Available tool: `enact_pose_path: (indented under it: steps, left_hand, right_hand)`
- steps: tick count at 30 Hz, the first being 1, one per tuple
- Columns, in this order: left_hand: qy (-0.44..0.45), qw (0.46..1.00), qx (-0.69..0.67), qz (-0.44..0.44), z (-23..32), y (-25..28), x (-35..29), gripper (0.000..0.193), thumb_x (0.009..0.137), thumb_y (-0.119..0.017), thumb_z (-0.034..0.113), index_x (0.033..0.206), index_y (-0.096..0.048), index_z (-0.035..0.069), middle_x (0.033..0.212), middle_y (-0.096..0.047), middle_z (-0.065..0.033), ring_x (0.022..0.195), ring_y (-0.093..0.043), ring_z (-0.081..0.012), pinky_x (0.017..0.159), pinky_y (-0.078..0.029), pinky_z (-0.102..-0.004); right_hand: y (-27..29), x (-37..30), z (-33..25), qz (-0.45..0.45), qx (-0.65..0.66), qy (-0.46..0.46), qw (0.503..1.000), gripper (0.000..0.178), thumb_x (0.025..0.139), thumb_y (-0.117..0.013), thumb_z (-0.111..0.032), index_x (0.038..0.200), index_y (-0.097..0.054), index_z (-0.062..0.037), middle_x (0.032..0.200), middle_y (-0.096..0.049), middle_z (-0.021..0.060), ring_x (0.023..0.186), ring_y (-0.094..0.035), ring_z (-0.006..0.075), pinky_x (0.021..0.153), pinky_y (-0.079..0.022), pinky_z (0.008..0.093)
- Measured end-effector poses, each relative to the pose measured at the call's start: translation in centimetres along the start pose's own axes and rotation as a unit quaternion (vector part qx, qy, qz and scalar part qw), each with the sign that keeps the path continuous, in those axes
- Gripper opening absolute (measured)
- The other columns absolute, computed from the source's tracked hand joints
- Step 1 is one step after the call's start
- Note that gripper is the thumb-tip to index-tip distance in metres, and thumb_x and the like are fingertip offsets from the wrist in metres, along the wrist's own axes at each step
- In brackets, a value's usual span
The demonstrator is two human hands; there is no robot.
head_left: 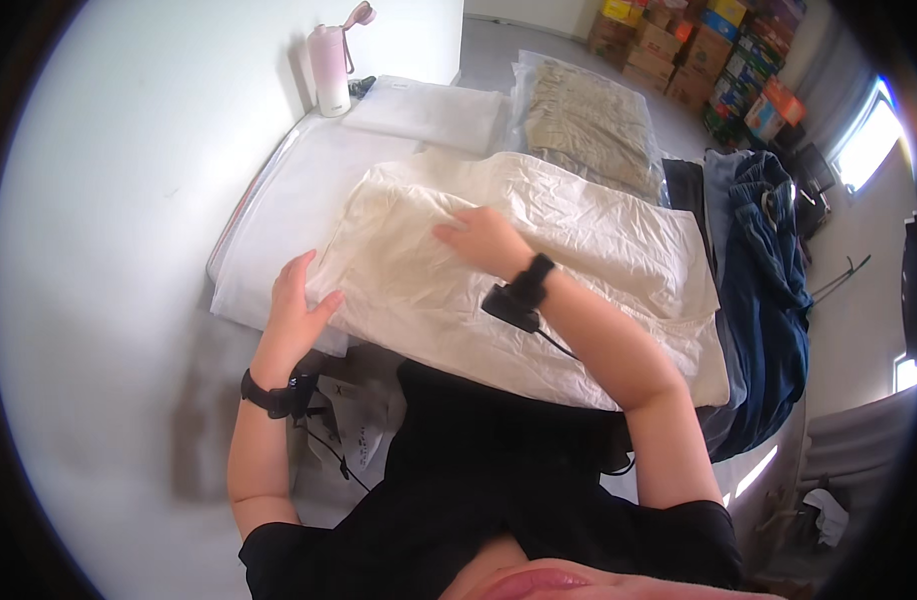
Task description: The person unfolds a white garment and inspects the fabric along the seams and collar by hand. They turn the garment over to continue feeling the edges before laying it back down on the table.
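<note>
A wrinkled cream garment (589, 220) lies spread across the table in front of me; its exact kind is hard to tell from the folds. At its left edge rests my left hand (301, 310), open, with thumb and fingers apart around the border of the cloth. My right hand (487, 242) lies on the upper middle of the garment, fingers stretched out over the fabric and gripping nothing that I can see. Both wrists wear black strapped devices with cables. White plastic bags (279, 200) lie under and beside the garment's left side.
Beyond the garment sits a clear bag with folded khaki clothing (589, 120). A pink and white bottle (329, 70) stands at the back left by the wall. Dark blue jeans (764, 260) are piled at the right. Cardboard boxes (679, 60) stack up farther back.
</note>
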State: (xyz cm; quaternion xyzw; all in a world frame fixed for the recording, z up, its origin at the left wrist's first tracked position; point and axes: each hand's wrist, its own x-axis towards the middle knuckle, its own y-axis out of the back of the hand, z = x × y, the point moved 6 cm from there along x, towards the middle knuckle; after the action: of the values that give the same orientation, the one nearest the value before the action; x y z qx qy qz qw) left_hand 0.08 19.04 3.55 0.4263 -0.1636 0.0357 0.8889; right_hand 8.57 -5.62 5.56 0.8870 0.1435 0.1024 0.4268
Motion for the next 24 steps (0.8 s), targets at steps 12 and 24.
enact_pose_path:
  steps: [12,24]
  left_hand:
    - [-0.040,0.987,-0.153,-0.006,5.3,-0.5,4.4,0.054,0.094,-0.040,0.035,0.135,-0.029,0.001,0.137,-0.032,-0.0177,0.128,-0.029,-0.0278,0.104,-0.024,-0.0366]
    - [-0.267,0.908,-0.269,-0.180,26.5,-10.1,10.7,0.051,0.088,-0.054,0.019,0.132,-0.034,0.006,0.132,-0.041,-0.0146,0.121,-0.041,-0.0252,0.095,-0.037,-0.0357]
  right_hand:
    - [18.0,-18.4,8.9,0.163,0.361,-0.123,0.910,0.026,0.085,-0.060,-0.017,0.098,-0.060,0.0053,0.089,-0.065,0.0072,0.077,-0.062,0.0114,0.072,-0.048,0.0240]
    - [16.7,-22.3,20.7,0.084,0.132,-0.324,0.933,0.035,0.083,-0.060,-0.029,0.104,-0.057,-0.0007,0.079,-0.060,0.0041,0.066,-0.057,0.0111,0.059,-0.048,0.0239]
